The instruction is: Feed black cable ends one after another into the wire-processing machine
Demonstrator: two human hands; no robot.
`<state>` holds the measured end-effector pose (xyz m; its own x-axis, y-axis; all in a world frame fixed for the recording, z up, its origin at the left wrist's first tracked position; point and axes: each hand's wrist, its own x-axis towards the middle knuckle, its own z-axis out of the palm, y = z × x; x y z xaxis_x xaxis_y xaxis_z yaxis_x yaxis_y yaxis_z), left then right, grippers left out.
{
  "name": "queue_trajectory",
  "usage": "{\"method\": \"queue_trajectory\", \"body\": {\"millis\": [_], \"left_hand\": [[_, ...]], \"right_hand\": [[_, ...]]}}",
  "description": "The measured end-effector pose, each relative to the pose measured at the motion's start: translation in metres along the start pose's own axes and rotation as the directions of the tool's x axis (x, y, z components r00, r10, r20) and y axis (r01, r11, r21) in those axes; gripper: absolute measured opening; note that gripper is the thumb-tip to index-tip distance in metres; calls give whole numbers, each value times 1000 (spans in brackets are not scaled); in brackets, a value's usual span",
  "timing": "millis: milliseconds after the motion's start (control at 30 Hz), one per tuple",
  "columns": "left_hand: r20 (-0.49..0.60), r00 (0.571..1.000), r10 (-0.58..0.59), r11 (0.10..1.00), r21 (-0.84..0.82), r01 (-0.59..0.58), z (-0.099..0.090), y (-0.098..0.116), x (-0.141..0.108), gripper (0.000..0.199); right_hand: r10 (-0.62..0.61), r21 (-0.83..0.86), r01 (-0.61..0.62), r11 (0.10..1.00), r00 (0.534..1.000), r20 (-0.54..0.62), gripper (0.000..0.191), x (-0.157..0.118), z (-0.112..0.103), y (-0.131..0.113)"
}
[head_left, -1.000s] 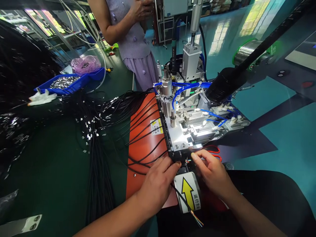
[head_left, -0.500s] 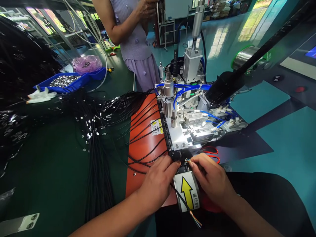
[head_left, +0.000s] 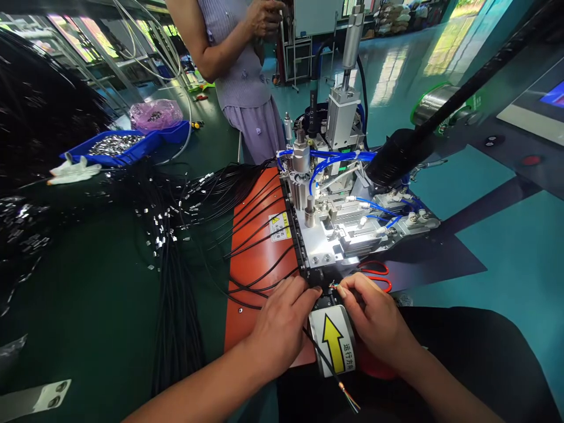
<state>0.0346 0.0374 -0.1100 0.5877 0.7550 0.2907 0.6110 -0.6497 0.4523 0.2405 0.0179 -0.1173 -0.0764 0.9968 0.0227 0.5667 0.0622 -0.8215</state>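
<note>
A blue tray point(head_left: 134, 151) holds a heap of small metal bits point(head_left: 112, 145). At its near left corner lies a white glove point(head_left: 74, 170); just behind its right end sits a pink plastic bag point(head_left: 156, 113). To the right of the tray, well apart, stands a person in lilac clothes point(head_left: 242, 88). Farther back and right of the tray are a whiteboard point(head_left: 314, 17) and piled sacks point(head_left: 391, 22).
</note>
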Motion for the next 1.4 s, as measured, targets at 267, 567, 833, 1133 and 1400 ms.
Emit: {"method": "queue_trajectory", "body": {"millis": [267,567,833,1133,1400], "left_hand": [[-38,999,22,1000,-17,-23,1,1,2,29],[-47,998,42,999,-13,-43,2,-2,1,29],[-68,996,65,998,14,-64,3,-2,1,27],[-94,994,51,993,111,-40,-1,1,2,22],[54,999,-8,983,186,-2,-15,12,2,26]], "right_hand": [[-2,-24,2,1000,1000,-18,20,1,2,2],[-206,-63,202,977,975,-78,20,7,-9,6],[-202,-95,201,975,979,5,20,13,-6,6],[-132,-106,132,985,991,5,16,14,-4,1],[-50,-94,55,994,997,56,18,17,-8,-5]]}}
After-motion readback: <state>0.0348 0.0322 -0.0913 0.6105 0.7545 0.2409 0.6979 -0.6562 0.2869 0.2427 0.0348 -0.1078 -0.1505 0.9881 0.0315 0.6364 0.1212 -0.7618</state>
